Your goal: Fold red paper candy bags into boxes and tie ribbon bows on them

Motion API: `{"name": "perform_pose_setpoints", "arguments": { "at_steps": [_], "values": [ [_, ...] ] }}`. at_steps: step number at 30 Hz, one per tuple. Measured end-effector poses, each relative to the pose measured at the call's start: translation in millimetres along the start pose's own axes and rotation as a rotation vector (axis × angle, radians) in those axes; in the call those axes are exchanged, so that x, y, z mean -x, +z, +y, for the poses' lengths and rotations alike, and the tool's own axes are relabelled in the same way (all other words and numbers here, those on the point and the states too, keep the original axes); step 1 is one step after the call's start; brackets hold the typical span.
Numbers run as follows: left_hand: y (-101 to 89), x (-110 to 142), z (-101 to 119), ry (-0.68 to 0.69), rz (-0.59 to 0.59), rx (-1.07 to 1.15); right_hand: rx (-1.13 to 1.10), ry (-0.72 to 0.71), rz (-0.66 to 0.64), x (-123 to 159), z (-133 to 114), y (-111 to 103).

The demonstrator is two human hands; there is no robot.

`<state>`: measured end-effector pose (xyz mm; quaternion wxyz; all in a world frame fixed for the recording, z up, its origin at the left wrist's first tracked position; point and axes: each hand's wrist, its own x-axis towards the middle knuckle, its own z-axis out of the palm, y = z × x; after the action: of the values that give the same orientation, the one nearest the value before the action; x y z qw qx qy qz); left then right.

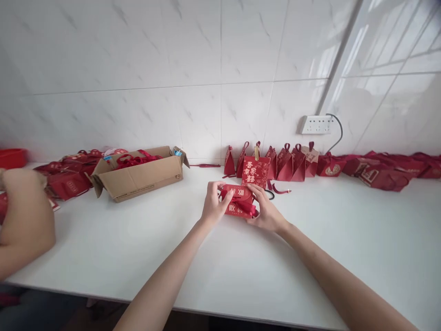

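Between my hands is a small red gift box (231,210) with gold characters and a dark red ribbon (245,205) across its front. My left hand (214,202) grips its left side, the thumb lying on the front near the ribbon. On the other side my right hand (268,212) holds the right edge, fingers at the top corner and thumb low near the ribbon's end. Just behind stands a taller red box (255,170) with gold writing and a gold tag on top. A black loop (271,195) and a loose ribbon piece lie close to my right hand.
Several small red bags (285,165) with ribbon loops line the wall. More red boxes (386,174) are piled at the right. An open cardboard box (144,179) of red ribbon stands left, by other red boxes (70,181). Another person's arm (25,216) reaches in. A power strip (317,124) hangs on the wall.
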<state>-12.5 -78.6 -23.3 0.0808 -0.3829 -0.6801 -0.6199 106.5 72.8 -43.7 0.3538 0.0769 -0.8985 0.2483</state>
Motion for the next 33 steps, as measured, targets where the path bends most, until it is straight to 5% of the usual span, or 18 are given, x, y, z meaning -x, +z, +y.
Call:
{"name": "perform_pose_setpoints", "arguments": {
  "at_steps": [5, 12, 15, 19, 22, 26, 33],
  "values": [
    [17.8, -1, -11, -0.022, -0.026, 0.053, -0.067, 0.032, 0.006, 3, 6, -9],
    [-2.3, -1, -12, -0.020, -0.164, 0.064, -0.074, 0.037, -0.020, 2, 5, -12],
    [-2.6, -4, -10, 0.075, -0.210, 0.061, -0.099, 0.034, -0.027, 3, 6, -16],
    [1.9, -1, -10, 0.016, -0.213, 0.027, -0.109, 0.082, -0.079, 3, 4, -20],
    [4.3, 1, -9, 0.021, -0.210, -0.002, -0.273, 0.148, -0.111, 3, 0, -21],
    [5.5, 2, -8, 0.012, -0.202, 0.007, -0.614, 0.312, 0.032, 4, -5, -21],
    [5.3, 6, -6, 0.014, -0.156, 0.025, -0.403, 0.434, 0.089, 0, -6, -20]
  ]
}}
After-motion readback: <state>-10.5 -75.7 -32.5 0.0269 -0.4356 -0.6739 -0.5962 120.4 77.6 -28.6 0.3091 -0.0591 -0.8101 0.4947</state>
